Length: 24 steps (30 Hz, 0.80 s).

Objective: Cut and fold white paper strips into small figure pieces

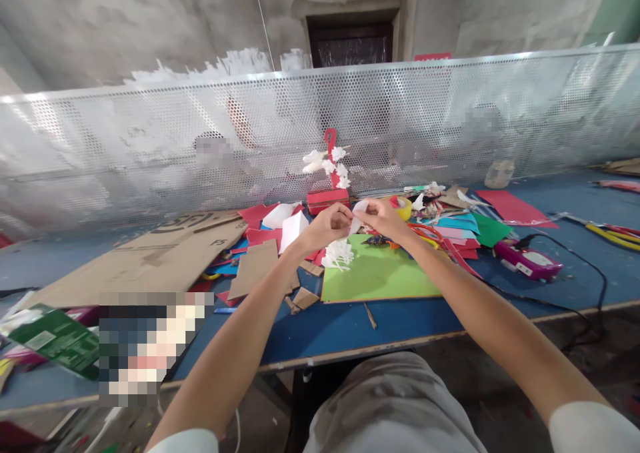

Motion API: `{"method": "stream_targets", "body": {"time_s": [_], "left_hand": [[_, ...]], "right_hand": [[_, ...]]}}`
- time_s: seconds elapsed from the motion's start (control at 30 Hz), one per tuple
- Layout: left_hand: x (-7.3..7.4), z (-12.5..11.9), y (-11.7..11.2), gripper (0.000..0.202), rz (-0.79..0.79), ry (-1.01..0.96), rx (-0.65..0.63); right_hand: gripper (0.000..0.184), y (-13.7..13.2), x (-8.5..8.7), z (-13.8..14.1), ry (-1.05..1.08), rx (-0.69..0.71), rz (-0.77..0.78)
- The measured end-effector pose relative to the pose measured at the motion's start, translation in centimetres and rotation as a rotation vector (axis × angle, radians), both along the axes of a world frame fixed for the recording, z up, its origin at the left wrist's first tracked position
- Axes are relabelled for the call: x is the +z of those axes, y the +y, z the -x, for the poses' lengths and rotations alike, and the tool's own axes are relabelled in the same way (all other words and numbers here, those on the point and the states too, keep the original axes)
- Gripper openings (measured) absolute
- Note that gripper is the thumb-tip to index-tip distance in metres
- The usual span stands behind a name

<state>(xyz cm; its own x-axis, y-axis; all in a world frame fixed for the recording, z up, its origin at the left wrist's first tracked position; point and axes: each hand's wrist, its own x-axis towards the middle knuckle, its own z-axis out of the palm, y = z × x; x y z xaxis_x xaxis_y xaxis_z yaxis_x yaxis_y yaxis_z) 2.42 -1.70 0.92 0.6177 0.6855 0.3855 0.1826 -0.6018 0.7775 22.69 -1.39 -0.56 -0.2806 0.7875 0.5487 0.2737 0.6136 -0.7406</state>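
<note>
Above the back edge of a lime-green sheet (385, 276), both hands meet at a small piece of white paper (357, 221). My left hand (327, 226) pinches it from the left, its fingertips close to the other hand. My right hand (384, 218) grips the same piece from the right between thumb and fingers. Just below my left hand lies a bunch of cut white paper (339, 255). Behind the hands stands a red box (323, 201) with a red upright (331, 143) that carries several white paper flowers (339, 153).
Brown cardboard (145, 259) covers the left of the blue table (320, 336). Coloured paper, orange-handled scissors (395, 244) and yellow tape (404, 207) crowd the right. Farther right are a purple device (530, 261) with a cable and yellow-handled pliers (613, 236). A perforated metal screen (270, 126) closes the back.
</note>
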Motion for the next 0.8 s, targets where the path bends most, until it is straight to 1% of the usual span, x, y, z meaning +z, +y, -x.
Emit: {"method": "stream_targets", "body": {"time_s": [0.17, 0.33, 0.43, 0.5, 0.6, 0.7, 0.8], "left_hand": [[0.1, 0.0, -0.3, 0.036, 0.009, -0.069, -0.042], [-0.3, 0.0, 0.1, 0.026, -0.061, -0.067, -0.048], [-0.6, 0.0, 0.6, 0.022, -0.101, -0.049, -0.009], [-0.7, 0.0, 0.8, 0.022, -0.121, -0.037, 0.039], [-0.8, 0.0, 1.0, 0.019, -0.126, -0.044, 0.114], [-0.6, -0.1, 1.0, 0.016, -0.114, -0.097, 0.166], [-0.5, -0.2, 1.0, 0.015, -0.073, -0.164, 0.2]], "right_hand": [[0.027, -0.1, 0.0, -0.1, 0.006, 0.036, 0.05], [0.031, 0.0, -0.1, -0.2, 0.002, 0.035, 0.103], [0.029, -0.1, -0.2, 0.0, -0.028, 0.051, 0.153], [0.026, -0.2, -0.2, 0.1, -0.054, 0.063, 0.152], [0.032, -0.1, -0.2, 0.2, -0.085, 0.071, 0.094], [0.038, -0.1, -0.2, 0.4, -0.092, 0.067, 0.018], [0.038, -0.3, 0.0, 0.5, -0.1, 0.118, -0.002]]}}
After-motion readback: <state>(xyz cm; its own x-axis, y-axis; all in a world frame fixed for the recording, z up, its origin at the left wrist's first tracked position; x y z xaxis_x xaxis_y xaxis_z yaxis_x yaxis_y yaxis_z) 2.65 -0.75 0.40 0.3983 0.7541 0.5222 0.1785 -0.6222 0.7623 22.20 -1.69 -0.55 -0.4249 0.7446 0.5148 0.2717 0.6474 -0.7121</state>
